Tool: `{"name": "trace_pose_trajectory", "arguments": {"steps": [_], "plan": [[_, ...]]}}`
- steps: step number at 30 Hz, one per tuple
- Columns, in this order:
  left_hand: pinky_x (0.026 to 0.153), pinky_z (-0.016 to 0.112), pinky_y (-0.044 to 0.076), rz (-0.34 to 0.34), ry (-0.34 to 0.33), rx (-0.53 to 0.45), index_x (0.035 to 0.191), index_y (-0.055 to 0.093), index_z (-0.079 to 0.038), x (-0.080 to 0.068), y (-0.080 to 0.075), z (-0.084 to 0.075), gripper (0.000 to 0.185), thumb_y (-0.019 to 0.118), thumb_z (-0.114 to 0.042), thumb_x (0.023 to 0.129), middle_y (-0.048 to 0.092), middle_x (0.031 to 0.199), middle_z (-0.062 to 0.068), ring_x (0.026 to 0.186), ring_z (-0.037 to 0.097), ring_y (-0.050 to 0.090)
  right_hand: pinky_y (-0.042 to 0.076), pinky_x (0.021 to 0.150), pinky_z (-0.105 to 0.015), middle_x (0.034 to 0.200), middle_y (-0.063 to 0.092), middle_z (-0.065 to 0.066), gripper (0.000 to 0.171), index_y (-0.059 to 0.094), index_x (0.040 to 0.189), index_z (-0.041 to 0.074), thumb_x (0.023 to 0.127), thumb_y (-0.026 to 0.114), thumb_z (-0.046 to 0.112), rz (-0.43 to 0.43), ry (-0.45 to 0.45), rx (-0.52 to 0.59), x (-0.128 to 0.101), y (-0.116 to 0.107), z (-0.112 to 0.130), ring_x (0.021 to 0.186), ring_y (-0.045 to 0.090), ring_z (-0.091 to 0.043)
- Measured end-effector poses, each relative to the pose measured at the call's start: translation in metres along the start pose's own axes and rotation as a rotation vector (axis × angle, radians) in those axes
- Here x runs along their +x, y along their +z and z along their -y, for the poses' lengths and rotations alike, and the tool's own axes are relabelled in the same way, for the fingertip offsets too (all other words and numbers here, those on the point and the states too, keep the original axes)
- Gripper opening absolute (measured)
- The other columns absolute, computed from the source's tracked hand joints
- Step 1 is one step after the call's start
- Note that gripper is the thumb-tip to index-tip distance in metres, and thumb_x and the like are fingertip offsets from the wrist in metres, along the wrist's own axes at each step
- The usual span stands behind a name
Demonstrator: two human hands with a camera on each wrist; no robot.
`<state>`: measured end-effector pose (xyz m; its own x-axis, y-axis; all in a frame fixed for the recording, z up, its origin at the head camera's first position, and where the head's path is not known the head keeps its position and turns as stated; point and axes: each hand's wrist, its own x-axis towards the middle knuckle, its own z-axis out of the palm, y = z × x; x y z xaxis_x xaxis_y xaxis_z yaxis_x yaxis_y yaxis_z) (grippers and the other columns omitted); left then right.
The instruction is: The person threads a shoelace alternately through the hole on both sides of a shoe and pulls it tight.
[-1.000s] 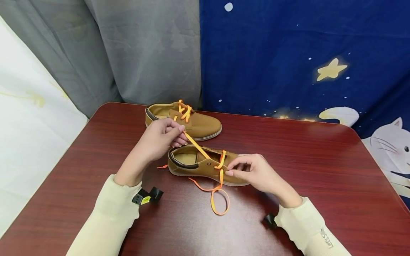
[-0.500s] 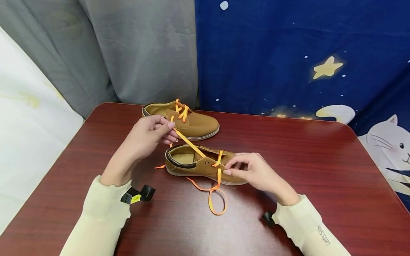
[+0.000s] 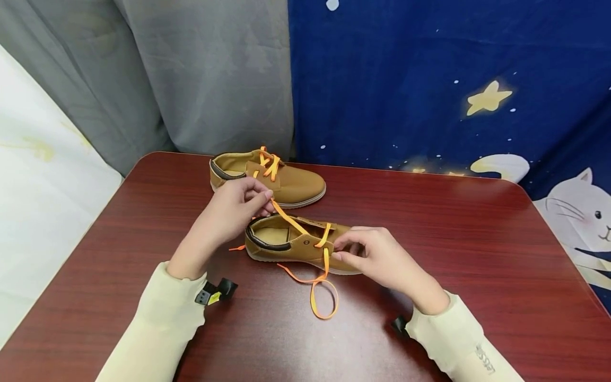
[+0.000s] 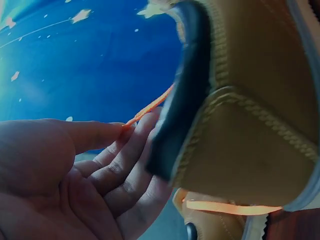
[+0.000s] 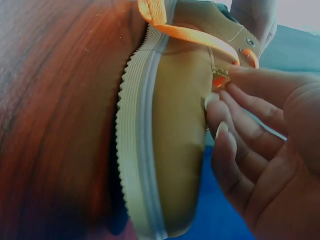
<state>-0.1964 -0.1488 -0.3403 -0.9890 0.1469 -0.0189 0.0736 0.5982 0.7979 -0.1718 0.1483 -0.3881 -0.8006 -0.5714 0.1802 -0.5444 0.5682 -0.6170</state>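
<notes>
Shoe [image 3: 296, 241] with the orange lace [image 3: 286, 215] sits on its sole near the middle of the dark red table [image 3: 477, 254], toe pointing right, heel toward the left. Left hand [image 3: 231, 212] is just behind the heel end, thumb and forefinger pinching one end of that lace, which runs in a straight taut line from the fingertips down to the eyelets. In the left wrist view you can see the lace coming off the tip of the thumb, with the other fingers fairly straight next to the shoe's dark collar. Right hand [image 3: 377, 257] rests against the toe side of the shoe, fingers curled, fingertips pinching at the lace crossing by the eyelets; the right wrist view shows the thumb and forefinger meeting right at the eyelet flap, the rest of the fingers loosely bent beside the sole. Other end of the lace hangs off the near side of the shoe and makes a loose loop [image 3: 323, 298] flat on the table in front of it. Second shoe [image 3: 286, 183], same tan colour with its own orange lace, sits further back near the table's far edge, just behind the left hand. Behind all that there's a grey curtain [image 3: 191, 79] and a blue starry cloth [image 3: 453, 79].
</notes>
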Motion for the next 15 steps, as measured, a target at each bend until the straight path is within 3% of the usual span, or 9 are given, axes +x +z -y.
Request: {"name": "trace_pose_trajectory", "arguments": {"steps": [10, 15], "plan": [[0.064, 0.03, 0.043, -0.047, 0.086, 0.231, 0.098, 0.073, -0.015, 0.0, 0.021, -0.001, 0.016, 0.062, -0.027, 0.101, 0.069, 0.08, 0.001, 0.066, 0.015, 0.053, 0.047, 0.059, -0.018, 0.082, 0.07, 0.014, 0.013, 0.074, 0.095, 0.022, 0.085, 0.081, 0.018, -0.15, -0.038, -0.204, -0.003, 0.0, 0.018, 0.067, 0.058, 0.003], [0.065, 0.029, 0.043, -0.054, 0.121, 0.307, 0.096, 0.072, -0.017, -0.002, 0.027, -0.003, 0.014, 0.064, -0.028, 0.1, 0.068, 0.078, -0.003, 0.068, 0.013, 0.055, 0.048, 0.06, -0.016, 0.083, 0.07, 0.013, 0.013, 0.074, 0.093, 0.021, 0.083, 0.083, 0.019, -0.129, -0.101, -0.198, -0.005, 0.003, 0.028, 0.068, 0.059, 0.003]]}}
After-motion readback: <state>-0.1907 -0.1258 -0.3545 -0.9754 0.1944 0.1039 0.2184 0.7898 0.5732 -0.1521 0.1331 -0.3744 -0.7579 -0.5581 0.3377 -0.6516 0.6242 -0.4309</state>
